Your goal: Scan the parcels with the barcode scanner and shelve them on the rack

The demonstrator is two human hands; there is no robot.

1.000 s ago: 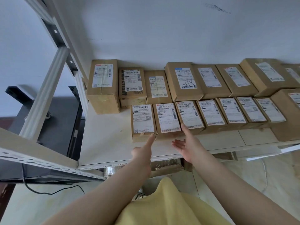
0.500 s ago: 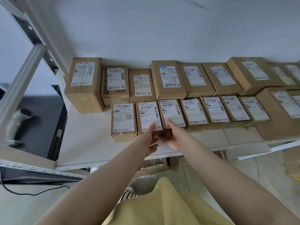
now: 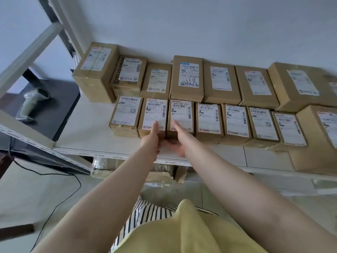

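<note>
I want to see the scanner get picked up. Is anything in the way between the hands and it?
Yes. The scanner lies on the dark table left of the rack, beyond the rack's grey post. Both hands, left hand and right hand, are at the front-row parcels.
</note>
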